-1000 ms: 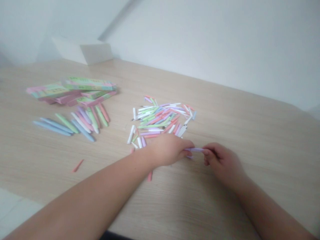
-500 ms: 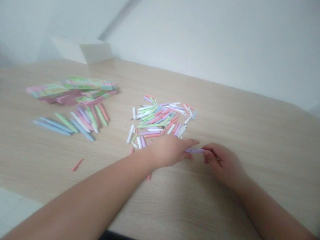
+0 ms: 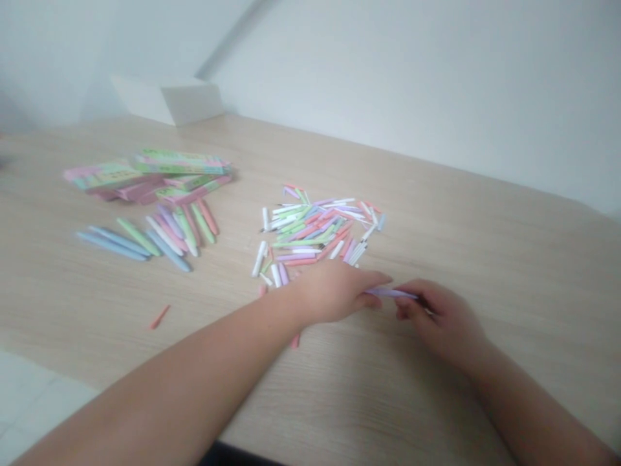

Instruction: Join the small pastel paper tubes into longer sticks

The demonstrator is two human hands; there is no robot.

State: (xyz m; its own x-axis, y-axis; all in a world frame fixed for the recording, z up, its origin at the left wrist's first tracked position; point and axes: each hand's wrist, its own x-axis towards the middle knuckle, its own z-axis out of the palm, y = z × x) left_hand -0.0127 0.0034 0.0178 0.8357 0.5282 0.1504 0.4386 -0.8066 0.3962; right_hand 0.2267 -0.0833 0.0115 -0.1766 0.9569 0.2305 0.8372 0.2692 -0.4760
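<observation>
A slim purple pen (image 3: 388,292) stretches between my two hands, low over the table. My left hand (image 3: 334,291) grips its left end, thumb and fingers closed about it. At the other end, the thumb and fingertips of my right hand (image 3: 439,317) pinch the pen's tapered tip. Just beyond my left hand lies a loose pile of pen parts (image 3: 315,230) in white, purple, green, coral and blue. My left hand and forearm hide the pile's near edge. A coral piece (image 3: 295,340) pokes out from under the left wrist.
Several pastel pens (image 3: 182,230) lie at the left, with pink and green patterned boxes (image 3: 179,162) stacked behind them. A lone coral pen part (image 3: 159,317) rests nearer me. At the back, a white folded card or box (image 3: 191,102) stands by the wall (image 3: 412,77).
More of the purple pen shows between my hands, and its tip reaches further over my right fingers. The whole view has shifted slightly, so things sit a little further right.
</observation>
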